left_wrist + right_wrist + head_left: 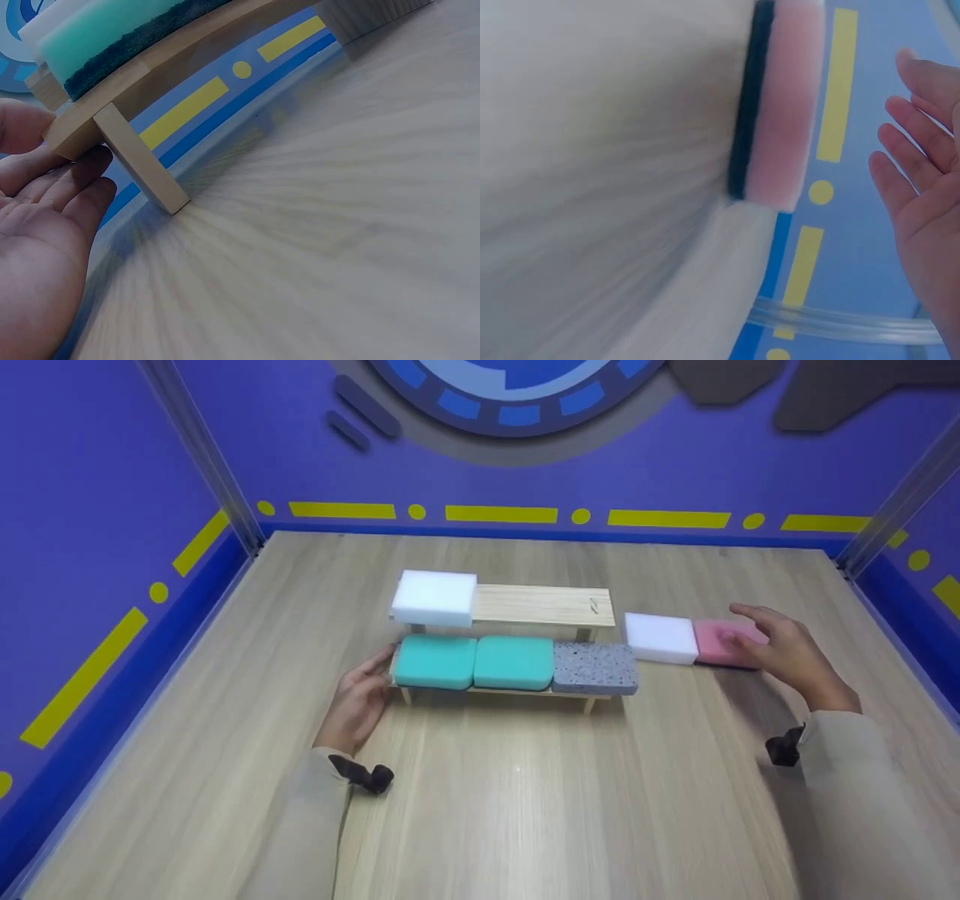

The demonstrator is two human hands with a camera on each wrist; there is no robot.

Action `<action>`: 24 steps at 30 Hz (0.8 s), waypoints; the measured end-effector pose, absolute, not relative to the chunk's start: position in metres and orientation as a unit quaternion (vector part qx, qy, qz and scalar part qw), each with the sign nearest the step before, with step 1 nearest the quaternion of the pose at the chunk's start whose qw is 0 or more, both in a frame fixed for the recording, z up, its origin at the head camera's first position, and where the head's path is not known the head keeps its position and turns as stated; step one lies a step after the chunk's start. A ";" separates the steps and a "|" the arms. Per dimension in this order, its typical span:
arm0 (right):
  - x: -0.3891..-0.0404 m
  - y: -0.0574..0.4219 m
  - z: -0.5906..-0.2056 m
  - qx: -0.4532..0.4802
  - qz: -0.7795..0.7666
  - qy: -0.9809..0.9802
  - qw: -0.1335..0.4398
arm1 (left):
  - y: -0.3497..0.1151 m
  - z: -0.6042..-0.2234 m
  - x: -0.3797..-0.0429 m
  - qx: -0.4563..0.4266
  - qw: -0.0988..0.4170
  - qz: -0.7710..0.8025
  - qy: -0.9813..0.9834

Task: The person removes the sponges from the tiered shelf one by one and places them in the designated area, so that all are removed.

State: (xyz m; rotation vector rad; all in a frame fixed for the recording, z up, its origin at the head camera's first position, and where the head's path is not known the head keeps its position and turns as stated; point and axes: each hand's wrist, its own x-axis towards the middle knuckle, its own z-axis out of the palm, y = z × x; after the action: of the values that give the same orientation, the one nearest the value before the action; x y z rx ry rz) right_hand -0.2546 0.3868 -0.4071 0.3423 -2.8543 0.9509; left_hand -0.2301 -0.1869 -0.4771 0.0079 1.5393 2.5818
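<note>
My left hand [355, 703] grips the left end of a low wooden stand [146, 165], thumb on top and fingers beneath the board. On this stand sit a green sponge [435, 661], a second green sponge [514, 663] and a speckled grey block [595, 668], side by side. The grey block overhangs the right end. To the right, my right hand [789, 654] hovers over a pink sponge [712, 640] with a dark scouring layer underneath. Its fingers are spread and hold nothing. A white sponge block [660, 637] lies against the pink sponge's left side.
Behind the front stand is a second wooden stand [536, 604], carrying a white sponge block [433, 598] on its left end. Both stand on a light wood table [517, 802]. Blue printed walls [495, 480] with metal corner posts close off the back and sides.
</note>
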 end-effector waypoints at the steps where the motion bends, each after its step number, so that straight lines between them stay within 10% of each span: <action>1: -0.255 0.385 -0.406 0.120 0.313 -0.940 0.063 | -0.187 -0.477 -0.230 0.001 0.068 0.858 0.509; 24: -0.256 0.307 -0.355 0.175 0.299 -0.935 0.077 | -0.188 -0.478 -0.229 0.006 0.069 0.851 0.520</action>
State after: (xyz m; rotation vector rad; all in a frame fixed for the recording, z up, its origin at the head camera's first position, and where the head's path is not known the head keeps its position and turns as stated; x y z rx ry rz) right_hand -0.2557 0.3073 -0.3547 0.5235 -2.8023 0.8948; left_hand -0.2285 -0.1876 -0.4777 0.0178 1.5670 2.5627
